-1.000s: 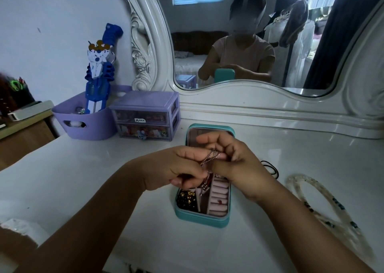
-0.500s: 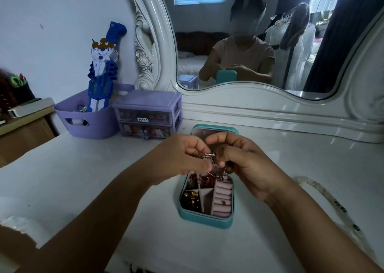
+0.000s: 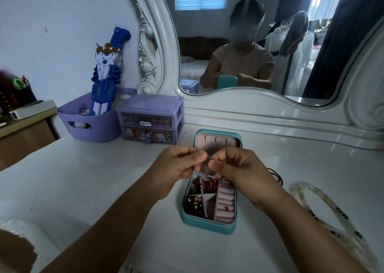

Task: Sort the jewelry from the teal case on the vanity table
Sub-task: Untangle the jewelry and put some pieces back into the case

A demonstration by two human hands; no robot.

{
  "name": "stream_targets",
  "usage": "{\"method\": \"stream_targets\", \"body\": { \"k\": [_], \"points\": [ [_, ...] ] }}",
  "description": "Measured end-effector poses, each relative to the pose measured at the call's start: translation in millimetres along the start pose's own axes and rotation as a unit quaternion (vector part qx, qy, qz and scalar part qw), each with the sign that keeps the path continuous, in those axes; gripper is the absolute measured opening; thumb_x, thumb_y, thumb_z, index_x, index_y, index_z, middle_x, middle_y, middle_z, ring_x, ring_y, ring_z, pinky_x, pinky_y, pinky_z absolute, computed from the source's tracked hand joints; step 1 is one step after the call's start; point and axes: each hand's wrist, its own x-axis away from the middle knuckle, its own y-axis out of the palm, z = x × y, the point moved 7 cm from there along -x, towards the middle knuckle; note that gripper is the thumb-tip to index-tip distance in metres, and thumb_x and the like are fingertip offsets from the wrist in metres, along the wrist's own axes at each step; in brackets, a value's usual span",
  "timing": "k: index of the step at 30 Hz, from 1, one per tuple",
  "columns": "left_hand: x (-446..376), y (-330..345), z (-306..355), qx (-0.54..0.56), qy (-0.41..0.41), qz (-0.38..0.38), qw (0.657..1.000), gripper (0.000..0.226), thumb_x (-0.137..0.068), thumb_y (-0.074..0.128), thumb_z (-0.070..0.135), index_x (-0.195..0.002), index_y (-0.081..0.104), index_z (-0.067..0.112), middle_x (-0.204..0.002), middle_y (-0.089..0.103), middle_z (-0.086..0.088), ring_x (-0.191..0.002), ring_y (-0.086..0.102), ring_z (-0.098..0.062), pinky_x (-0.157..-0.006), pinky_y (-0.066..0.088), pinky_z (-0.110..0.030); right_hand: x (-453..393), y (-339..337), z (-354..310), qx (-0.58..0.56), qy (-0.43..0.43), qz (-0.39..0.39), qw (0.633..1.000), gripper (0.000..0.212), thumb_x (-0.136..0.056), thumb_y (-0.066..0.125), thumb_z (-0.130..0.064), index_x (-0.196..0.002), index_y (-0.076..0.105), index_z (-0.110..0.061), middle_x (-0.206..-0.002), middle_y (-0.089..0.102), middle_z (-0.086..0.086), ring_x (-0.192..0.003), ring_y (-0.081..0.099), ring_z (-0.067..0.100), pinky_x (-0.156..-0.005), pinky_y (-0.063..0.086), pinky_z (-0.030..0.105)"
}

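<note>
My left hand (image 3: 176, 169) and right hand (image 3: 234, 166) pinch a silver chain (image 3: 206, 170) over the open teal case (image 3: 209, 224) | untangle gently, keeping it above the compartments.

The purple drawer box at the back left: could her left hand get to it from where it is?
Probably yes, once freed. The left hand now pinches a small silvery chain with the right hand above the teal case. The white tabletop toward the purple drawer box looks bare.

Dim bluish daylight — soft focus, edges warped.
</note>
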Motion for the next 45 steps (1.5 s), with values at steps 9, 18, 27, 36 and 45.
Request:
{"method": "stream_targets", "body": {
  "k": [9,18,27,36,45],
  "points": [
    [-0.1,-10.1,22.5,-0.224,0.217,0.238,0.920,0.007,-0.074,0.067,0.038,-0.070,0.066,0.033,-0.106,0.051,0.017,-0.103,0.049,0.003,-0.088,0.031,-0.002,5.1,-13.9,-25.3,0.333,-0.147,0.257,0.895,0.012,-0.076,0.058,-0.029,-0.073,0.064,-0.019,-0.102,0.058,0.002,-0.102,0.043,0.022,-0.077,0.026,0.025],
    [-15.6,-9.3,7.1,-0.111,0.183,0.249,0.945,0.012,-0.083,0.065,0.015,-0.071,0.066,0.016,-0.082,0.069,0.006,-0.086,0.066,-0.013,-0.074,0.049,-0.019,-17.3,-8.9,-8.9,0.337,-0.051,0.253,0.906,0.012,-0.078,0.064,-0.025,-0.078,0.068,-0.014,-0.139,0.046,0.004,-0.136,0.023,0.023,-0.108,0.011,0.038],
    [-7.4,-9.3,15.8,-0.259,0.325,0.317,0.852,0.024,-0.078,0.064,0.026,-0.065,0.064,0.005,-0.089,0.071,-0.004,-0.092,0.066,-0.008,-0.079,0.051,-0.019,-15.4,-1.9,-11.7,0.326,-0.095,0.302,0.891,0.017,-0.073,0.058,-0.026,-0.071,0.064,-0.010,-0.101,0.064,0.006,-0.099,0.055,0.030,-0.092,0.041,0.049],
    [-7.2,-14.4,12.3,-0.193,0.335,0.328,0.862,0.026,-0.076,0.064,0.028,-0.065,0.063,0.005,-0.088,0.066,0.008,-0.088,0.068,-0.007,-0.078,0.052,-0.022,-12.9,-1.3,-7.0,0.260,-0.127,0.337,0.896,0.015,-0.074,0.059,-0.022,-0.068,0.060,-0.008,-0.102,0.063,0.009,-0.099,0.051,0.027,-0.084,0.045,0.042],
    [-10.3,-12.9,11.5,-0.213,0.345,0.350,0.844,0.029,-0.077,0.063,0.025,-0.059,0.049,0.005,-0.086,0.065,0.006,-0.081,0.068,-0.016,-0.069,0.056,-0.034,-15.1,-4.3,-0.5,0.216,-0.115,0.346,0.906,0.016,-0.073,0.062,-0.021,-0.063,0.059,-0.009,-0.099,0.064,0.005,-0.099,0.051,0.023,-0.086,0.042,0.037]
  ]
}}
